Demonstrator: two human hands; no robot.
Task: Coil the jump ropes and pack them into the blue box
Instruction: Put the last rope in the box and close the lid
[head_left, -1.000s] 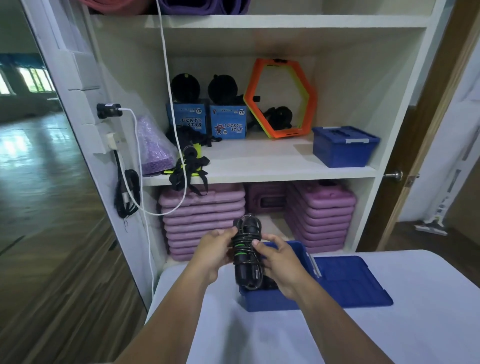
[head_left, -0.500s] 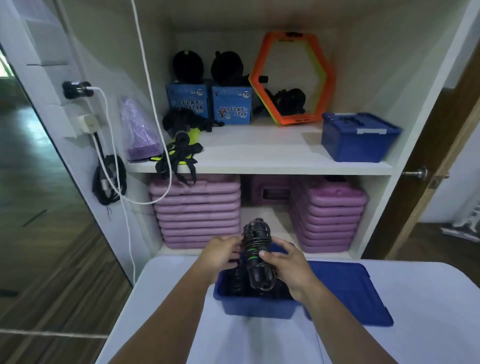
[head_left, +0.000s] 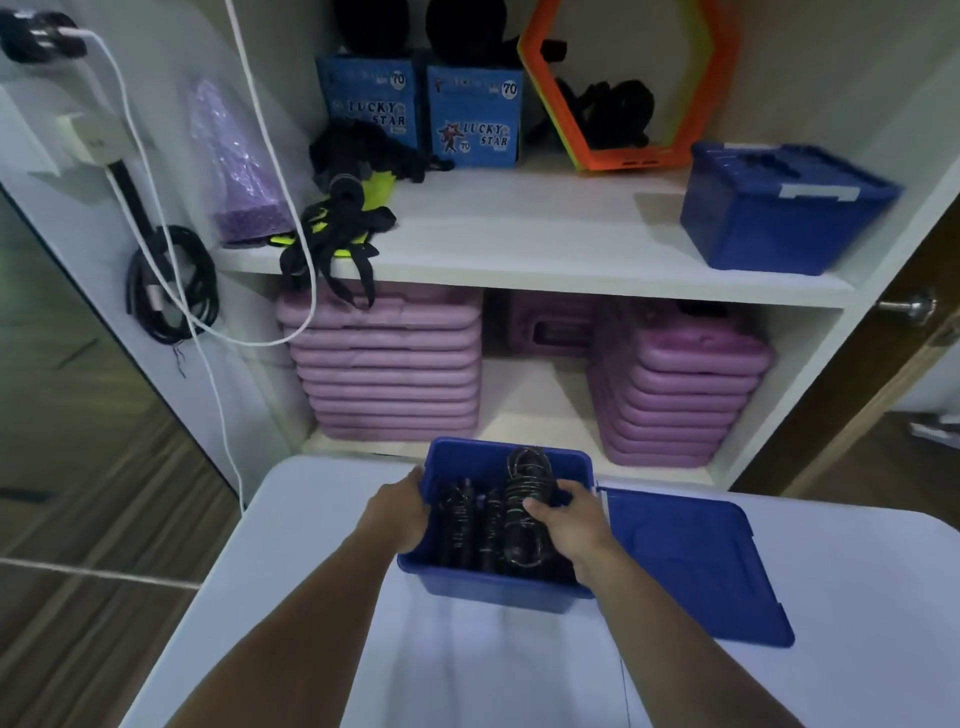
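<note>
Lowered from above the rim, the coiled jump rope (head_left: 527, 488) now sits partly inside the blue box (head_left: 498, 590), and one of our hands has let go of it. On the left, our left hand (head_left: 400, 512) grips the box's left wall, fingers curled over the rim, steadying it on the white table (head_left: 311, 545). Inside the box, other packed ropes (head_left: 462, 525) stand dark along the left and middle. To their right, our right hand (head_left: 566, 525) clamps round the coiled bundle, its top loops poking above the far rim. Further right, the lid (head_left: 691, 566) lies flat just beside the box. We judge this the packing step: next we need to press the bundle down beside the others and let go without the coil springing loose.
</note>
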